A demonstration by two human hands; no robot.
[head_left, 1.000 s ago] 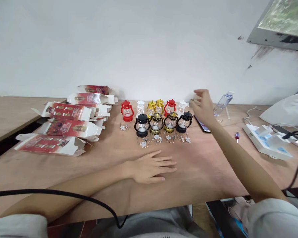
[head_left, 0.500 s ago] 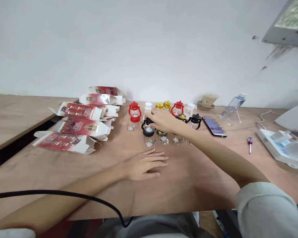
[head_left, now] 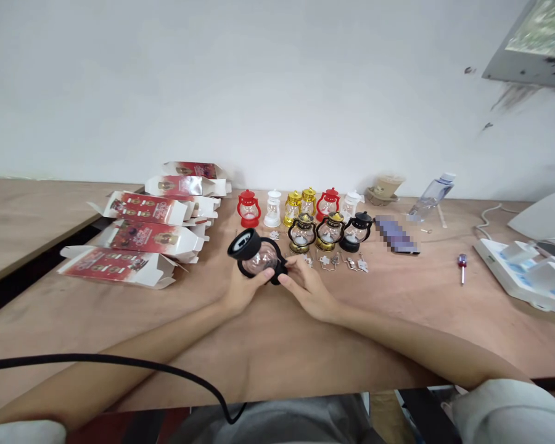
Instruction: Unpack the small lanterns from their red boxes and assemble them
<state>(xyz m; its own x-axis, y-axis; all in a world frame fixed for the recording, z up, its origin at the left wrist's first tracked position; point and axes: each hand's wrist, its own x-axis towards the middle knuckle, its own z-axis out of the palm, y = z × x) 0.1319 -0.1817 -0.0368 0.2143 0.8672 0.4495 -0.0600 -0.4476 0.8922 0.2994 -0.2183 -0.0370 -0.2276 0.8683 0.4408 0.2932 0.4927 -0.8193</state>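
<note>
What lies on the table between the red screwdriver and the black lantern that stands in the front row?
In the head view, a phone lies flat between the black lantern and the red screwdriver; the rest is bare table.

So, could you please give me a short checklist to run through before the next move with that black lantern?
1. Both hands on the black lantern: ok; left hand under its globe, right hand at its top end.
2. Lantern clear of the table: ok; lifted and tipped on its side.
3. Lantern apart from the row of lanterns: ok.
4. Small metal parts within reach: ok; in front of the row.
5. Screwdriver at hand: not ok; far to the right.
6. Lantern's base closed: cannot tell.
</note>
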